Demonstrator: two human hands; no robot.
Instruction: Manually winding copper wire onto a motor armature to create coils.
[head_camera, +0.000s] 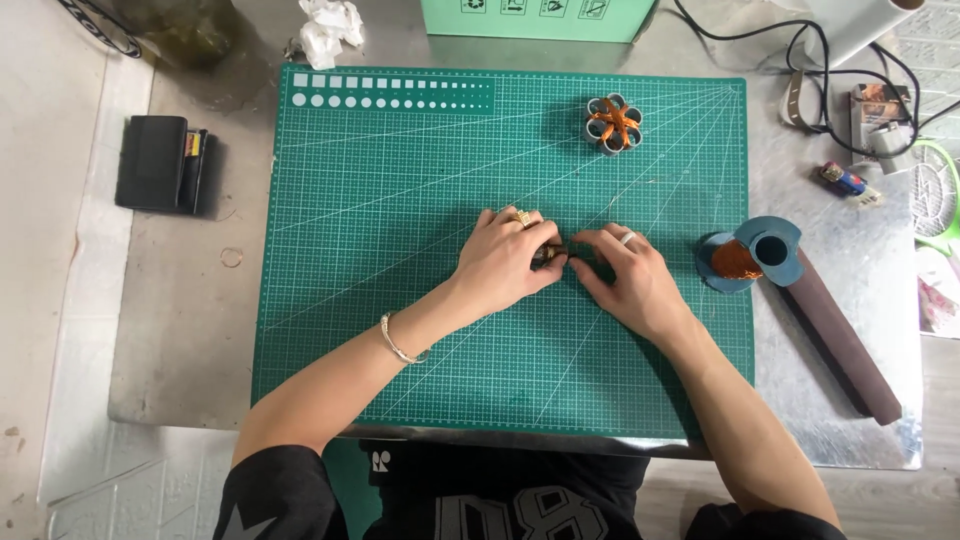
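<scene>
Head view: at the green cutting mat's (400, 200) centre, left hand (505, 262) and right hand (630, 280) pinch a small dark part (553, 257) between nearly closed fingers (590, 240), steadying it flat against the mat.

Both hands are seen low on the green mat (400, 250): the left hand (505, 262) and right hand (630, 280) are pressed together over a small dark part (549, 257), which is pinched between the fingertips and mostly hidden. A wound core (613, 123) is parked near the mat's top edge. A copper spool (745, 258) is laid just beside the mat's right edge, touching a brown rod (840, 345). A black pouch (160, 163) is left well apart, off left.
</scene>
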